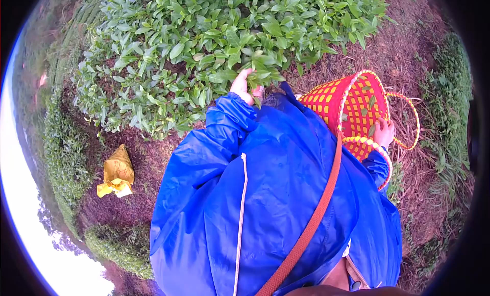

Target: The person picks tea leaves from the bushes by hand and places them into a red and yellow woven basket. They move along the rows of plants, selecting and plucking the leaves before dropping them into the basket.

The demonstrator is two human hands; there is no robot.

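My left hand [242,87] is closed at the near edge of a leafy green bush [229,28], its thumb and fingers around leafy shoots [258,69]. Leaves cover part of the fingertips. To the right, my right hand [384,132] lies at the rim of a red and yellow woven basket [323,98], fingers bent over into the opening. The basket is tilted, its mouth turned towards the right, and a few green leaves [372,100] show inside it. The right fingers' undersides are hidden.
A red-brown strap [311,227] crosses my blue raincoat [270,194]. Braided handle loops [418,122] stick out from the basket. A yellow bag [118,168] rests on brown ground at the left. Low green plants [449,87] line the right side.
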